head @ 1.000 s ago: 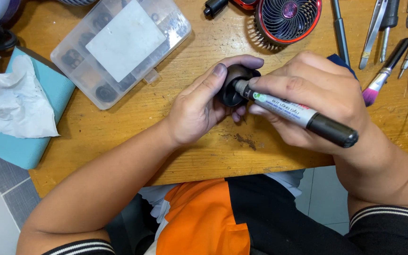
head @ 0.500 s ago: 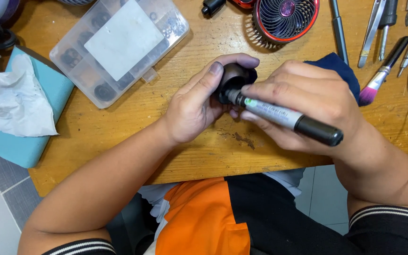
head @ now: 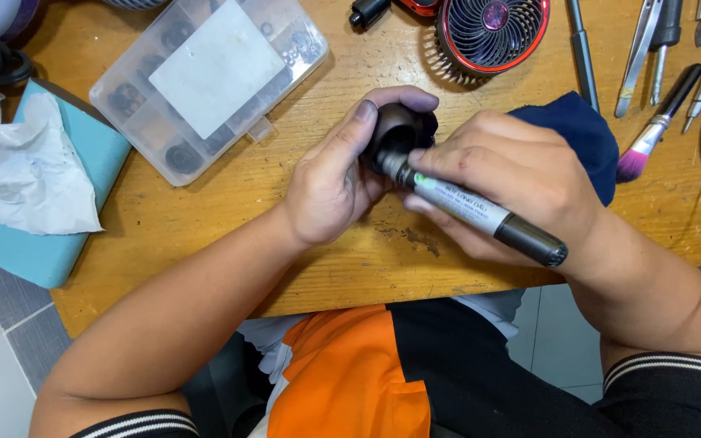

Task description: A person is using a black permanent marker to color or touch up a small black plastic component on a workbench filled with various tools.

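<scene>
Over near desk edge: left hand (head: 330, 182) clamped round small dark cup-shaped part (head: 397, 130), right hand (head: 501, 182) gripping marker pen (head: 472, 207). Tip now pushed deeper inside part than a second ago, so inside work continues.

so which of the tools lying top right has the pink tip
The small brush: black handle, pink bristles beside the dark blue cloth. The others are bare metal tools.

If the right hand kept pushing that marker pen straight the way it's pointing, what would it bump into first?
The right hand aims the marker pen up and to the left, tip already at the small dark round part that the left hand holds. It would probably press into that part first, though depth is hard to judge.
</scene>
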